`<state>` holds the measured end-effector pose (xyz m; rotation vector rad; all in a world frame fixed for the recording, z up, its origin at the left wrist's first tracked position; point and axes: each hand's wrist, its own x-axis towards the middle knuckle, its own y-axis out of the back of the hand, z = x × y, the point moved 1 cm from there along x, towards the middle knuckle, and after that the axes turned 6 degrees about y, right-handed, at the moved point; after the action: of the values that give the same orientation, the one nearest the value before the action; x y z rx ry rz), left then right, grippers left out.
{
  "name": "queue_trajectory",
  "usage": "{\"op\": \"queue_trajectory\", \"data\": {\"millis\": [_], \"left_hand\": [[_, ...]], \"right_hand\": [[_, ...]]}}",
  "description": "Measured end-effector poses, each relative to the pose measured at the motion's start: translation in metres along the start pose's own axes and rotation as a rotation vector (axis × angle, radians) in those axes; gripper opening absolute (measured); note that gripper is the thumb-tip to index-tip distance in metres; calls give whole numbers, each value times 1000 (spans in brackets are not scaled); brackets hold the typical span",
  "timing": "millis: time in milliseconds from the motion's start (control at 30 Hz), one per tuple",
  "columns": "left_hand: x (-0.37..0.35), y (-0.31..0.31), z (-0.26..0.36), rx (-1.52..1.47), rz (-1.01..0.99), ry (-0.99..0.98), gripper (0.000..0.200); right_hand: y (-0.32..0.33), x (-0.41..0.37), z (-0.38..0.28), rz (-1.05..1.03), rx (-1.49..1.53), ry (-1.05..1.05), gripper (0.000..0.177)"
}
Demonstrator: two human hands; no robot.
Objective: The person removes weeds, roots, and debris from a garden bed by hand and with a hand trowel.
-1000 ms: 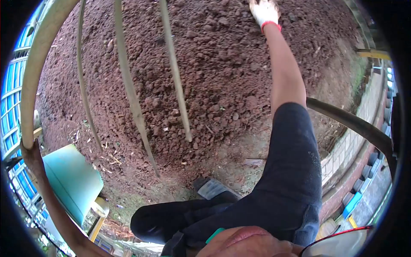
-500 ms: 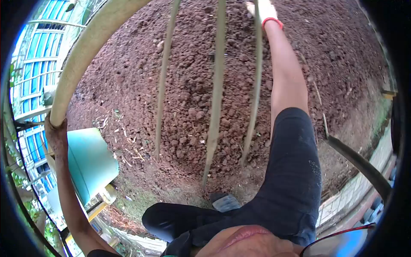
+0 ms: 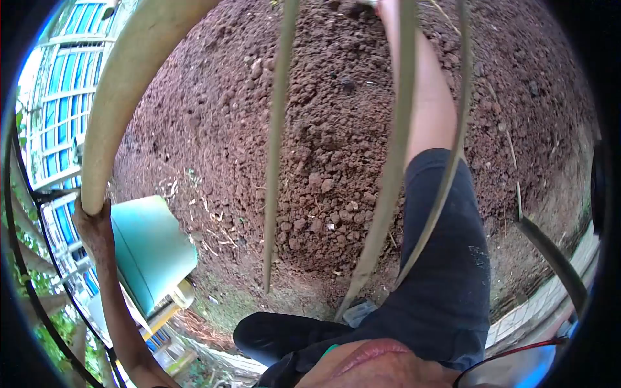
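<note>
My left hand (image 3: pixel 96 226) is wrapped round the lower end of a thick, smooth, pale wooden pole (image 3: pixel 123 97), which curves up past the top edge of the head view. My right arm stretches forward over the soil. Only a sliver of the right hand shows at the top edge, so its fingers and anything in them are hidden. Several long, thin, tapering greenish-brown strips (image 3: pixel 277 149) hang across the view close to the camera. One of them passes in front of my right arm. Their upper ends are out of view.
Loose reddish-brown soil (image 3: pixel 323 161) with clods fills the ground ahead. At left stand a pale turquoise container (image 3: pixel 152 246) and a blue-and-white slatted fence (image 3: pixel 68 97). A dark bar (image 3: pixel 556 258) and a pale block edging (image 3: pixel 537 310) run along the right.
The hanging strips have swung right and now partly cover my right arm. My right hand has passed almost wholly out at the top. The left hand, still on the pole, sits slightly lower.
</note>
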<state>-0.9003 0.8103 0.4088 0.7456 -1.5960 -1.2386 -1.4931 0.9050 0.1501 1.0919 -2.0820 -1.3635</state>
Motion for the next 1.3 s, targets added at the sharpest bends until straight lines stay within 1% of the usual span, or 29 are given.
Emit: {"op": "queue_trajectory", "data": {"millis": [67, 167, 200, 300, 333, 367, 400, 433, 467, 533, 600, 667, 700, 733, 767, 800, 867, 933, 967, 1000, 1033, 1067, 1100, 1133, 1167, 1200, 1233, 1267, 1300], "left_hand": [[1, -1, 2, -19, 22, -15, 50], [2, -4, -6, 17, -1, -81, 50], [4, -2, -4, 105, 18, -112, 51], [1, 3, -1, 89, 0, -56, 54], [0, 5, 6, 104, -8, -25, 54], [-1, 4, 5, -1, -21, -14, 54], [0, 1, 7, 47, 2, 4, 54], [0, -2, 6, 4, 7, 9, 54], [1, -2, 3, -31, 5, 10, 54], [5, -3, 0, 101, 50, -15, 55], [8, -4, -11, 100, 47, -34, 55], [7, -7, -6, 149, 53, -8, 53], [7, -7, -6, 150, 83, -83, 55], [7, -8, -8, 153, 116, -155, 58], [9, -13, -10, 149, 144, -186, 56], [12, -16, -13, 149, 172, -219, 53], [10, -15, -8, 209, 115, -75, 62], [4, -25, -10, 135, 415, -368, 75], [-30, -19, 20, 240, 494, -327, 82], [-63, -23, 35, 72, 543, -372, 85], [-109, -42, 44, -51, 543, -241, 87], [-158, -85, 25, -236, 418, 2, 87], [-201, -127, 21, -257, 378, 76, 83], [-254, -159, 19, -137, -18, 479, 80], [-312, -223, -19, -122, -210, 655, 81], [-324, -224, 12, -169, -449, 1192, 80], [-354, -258, -1, -315, -526, 1458, 76], [-359, -270, 12, -62, -513, 1443, 72], [-360, -281, 14, -68, -477, 1499, 71]], "right_hand": [[-15, 3, -35, -88, 29, 274, 59], [-54, 0, -74, -241, -31, 865, 55], [-97, -6, -77, -8, 493, 522, 60], [-13, -74, -49, 521, 143, 579, 42], [42, -107, -54, 107, -65, 155, 44], [35, -108, -25, 107, -91, -67, 48], [7, -114, 8, 393, -380, -126, 55], [2, -129, 9, 407, -301, -342, 60], [-7, -125, 28, 316, -268, -295, 63], [-25, -133, 24, 434, -378, -144, 61], [-32, -136, 7, 477, -252, -53, 52], [-37, -153, -27, 292, -164, -36, 49], [-46, -162, -44, 315, -147, -2, 46], [-87, -162, -41, 398, -217, 172, 53], [-80, -174, -76, 200, -232, 152, 53], [-96, -188, -99, 212, -256, 259, 47], [-94, -219, -140, 63, -200, 432, 40], [-111, -248, -156, 62, -57, 681, 47], [-110, -263, -158, 35, -32, 717, 50], [-104, -280, -162, 15, -2, 744, 53], [-88, -290, -157, -50, -32, 723, 62], [-99, -298, -144, 138, -144, 663, 65], [-103, -302, -130, 144, -175, 605, 66], [-104, -306, -120, 147, -211, 547, 67], [-97, -312, -118, 113, -201, 518, 68], [-89, -317, -120, 84, -195, 487, 69], [-88, -318, -124, 95, -193, 492, 70], [-90, -315, -128, 103, -189, 502, 70], [-93, -315, -131, 101, -188, 512, 70]]}}
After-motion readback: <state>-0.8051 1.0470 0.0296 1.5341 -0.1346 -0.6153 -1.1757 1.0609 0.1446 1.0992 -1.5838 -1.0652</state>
